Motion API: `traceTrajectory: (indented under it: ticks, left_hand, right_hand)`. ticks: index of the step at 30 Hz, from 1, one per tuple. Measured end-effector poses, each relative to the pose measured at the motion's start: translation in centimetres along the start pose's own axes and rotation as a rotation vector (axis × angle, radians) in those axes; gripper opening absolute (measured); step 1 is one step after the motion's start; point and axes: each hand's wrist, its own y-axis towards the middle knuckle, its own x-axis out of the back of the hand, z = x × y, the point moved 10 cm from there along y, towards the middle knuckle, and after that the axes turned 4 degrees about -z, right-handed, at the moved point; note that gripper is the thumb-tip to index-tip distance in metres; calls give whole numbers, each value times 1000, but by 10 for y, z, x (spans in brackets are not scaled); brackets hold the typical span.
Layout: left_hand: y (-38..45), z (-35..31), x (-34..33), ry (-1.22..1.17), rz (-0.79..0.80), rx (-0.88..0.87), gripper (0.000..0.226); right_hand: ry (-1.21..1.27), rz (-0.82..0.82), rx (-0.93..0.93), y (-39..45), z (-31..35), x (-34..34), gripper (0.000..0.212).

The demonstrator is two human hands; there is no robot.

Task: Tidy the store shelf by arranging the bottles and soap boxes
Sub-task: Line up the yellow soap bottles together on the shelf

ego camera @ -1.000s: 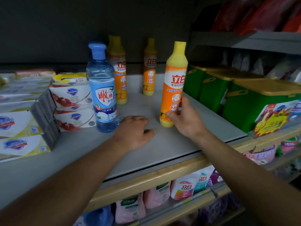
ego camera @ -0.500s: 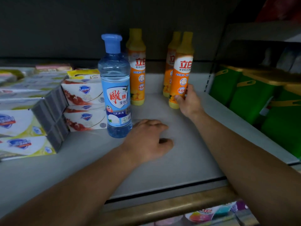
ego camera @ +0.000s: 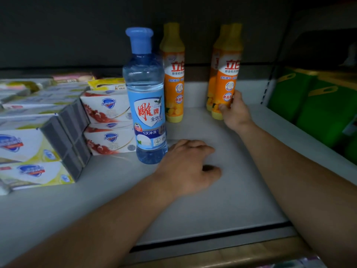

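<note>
Rectangular white cardboard soap boxes (ego camera: pixel 108 107), stacked in twos, occupy the left of the smooth grey shelf (ego camera: pixel 222 206). One clear blue plastic bottle (ego camera: pixel 146 105) stands upright just beside them. Left hand (ego camera: pixel 188 167) rests on the shelf, fingers loosely curled, holding nothing. Three tapered orange plastic bottles stand upright: one (ego camera: pixel 173 80) behind the blue, two further right. Right hand (ego camera: pixel 234 113) grips the front orange bottle (ego camera: pixel 226 78).

bare shelf (ego camera: pixel 231 190) between blue bottle (ego camera: pixel 146 113) and green boxes (ego camera: pixel 318 107)
</note>
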Motion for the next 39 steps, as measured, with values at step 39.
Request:
traceTrajectory:
  ticks: [39]
  left_hand:
    - [-9,2,61,-491,-414,72,54]
  right_hand:
    - [123,-139,246,-95,153,118,32]
